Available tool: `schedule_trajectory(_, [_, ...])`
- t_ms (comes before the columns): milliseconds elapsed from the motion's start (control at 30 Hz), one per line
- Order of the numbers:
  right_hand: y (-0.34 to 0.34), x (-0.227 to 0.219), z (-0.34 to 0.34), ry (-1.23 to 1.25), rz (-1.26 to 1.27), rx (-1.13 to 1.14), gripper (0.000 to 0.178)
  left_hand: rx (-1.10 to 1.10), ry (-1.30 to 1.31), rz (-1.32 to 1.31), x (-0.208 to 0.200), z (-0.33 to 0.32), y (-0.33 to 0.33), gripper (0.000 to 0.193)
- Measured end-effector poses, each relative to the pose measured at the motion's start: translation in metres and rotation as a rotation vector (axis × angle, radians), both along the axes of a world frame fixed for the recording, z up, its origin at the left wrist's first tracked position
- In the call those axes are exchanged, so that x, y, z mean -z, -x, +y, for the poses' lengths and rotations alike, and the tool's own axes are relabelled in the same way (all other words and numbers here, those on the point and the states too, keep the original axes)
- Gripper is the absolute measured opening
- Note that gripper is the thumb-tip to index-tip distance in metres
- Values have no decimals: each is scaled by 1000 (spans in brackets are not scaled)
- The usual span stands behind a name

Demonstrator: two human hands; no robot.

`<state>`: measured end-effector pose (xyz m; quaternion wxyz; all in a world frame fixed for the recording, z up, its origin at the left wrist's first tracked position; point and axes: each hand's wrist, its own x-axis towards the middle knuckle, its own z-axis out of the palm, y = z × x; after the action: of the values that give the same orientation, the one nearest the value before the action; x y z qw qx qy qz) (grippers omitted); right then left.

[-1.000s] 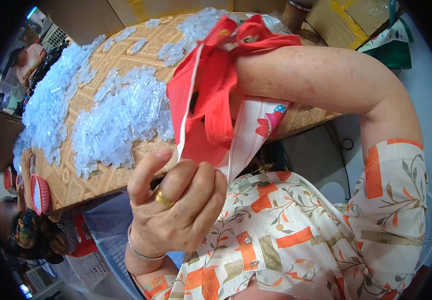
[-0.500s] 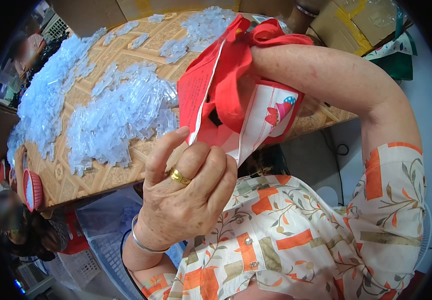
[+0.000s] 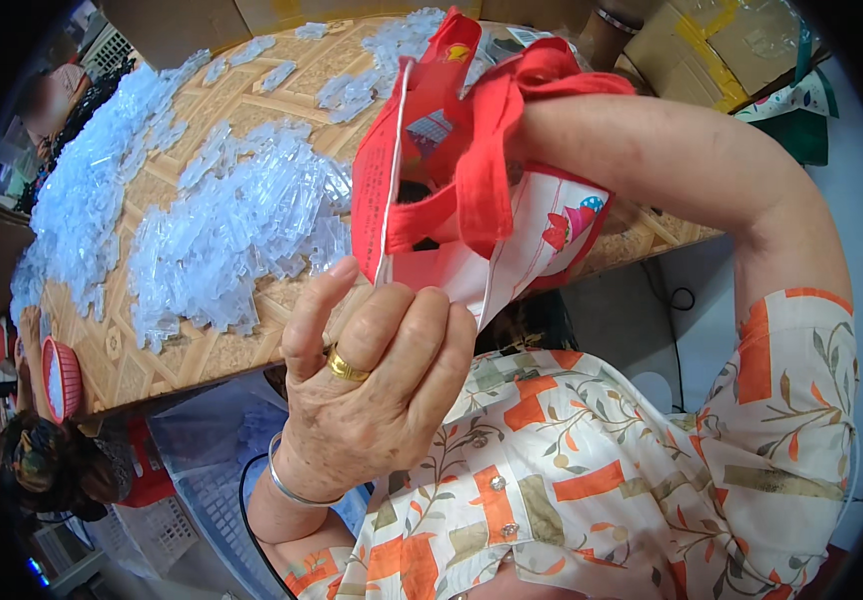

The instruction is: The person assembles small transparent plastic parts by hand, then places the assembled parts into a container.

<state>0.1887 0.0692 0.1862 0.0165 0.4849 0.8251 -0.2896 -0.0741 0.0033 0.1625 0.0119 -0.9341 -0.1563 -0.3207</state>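
Note:
A red tote bag (image 3: pixel 542 225) with white panels, a printed picture and red straps is held up at the table's near edge. My left hand (image 3: pixel 377 375), with a gold ring and a bracelet, pinches the bag's near rim; its index finger sticks up apart from the others. My right forearm (image 3: pixel 642 140) crosses from the right and reaches in at the bag's mouth. The right hand and its fingers are hidden by the straps and cloth. Inside the bag, a bluish item (image 3: pixel 430 132) and something dark show, too little to name.
Heaps of clear plastic pieces (image 3: pixel 237 230) cover much of the wooden-patterned table (image 3: pixel 282 330). Cardboard boxes (image 3: pixel 722 50) stand along the back. At left, a person's arm (image 3: pixel 32 350) rests by a red basket (image 3: pixel 62 380). Plastic crates (image 3: pixel 217 510) sit below the table.
The bag's mouth has spread wider, showing more of its inside, and a strap has shifted in front of it. My right forearm has moved slightly right. The left hand keeps its pinch.

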Motion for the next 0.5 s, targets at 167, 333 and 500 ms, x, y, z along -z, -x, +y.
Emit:
schedule_trajectory(167, [3, 3, -11, 0, 14, 16, 29, 41, -19, 0, 8, 4, -4, 33])
schedule_trajectory(333, [22, -1, -12, -26, 12, 53, 30, 68, -85, -28, 14, 11, -6, 29])
schedule_trajectory(500, [3, -14, -12, -67, 12, 58, 31, 98, -77, -5, 12, 14, -16, 33])
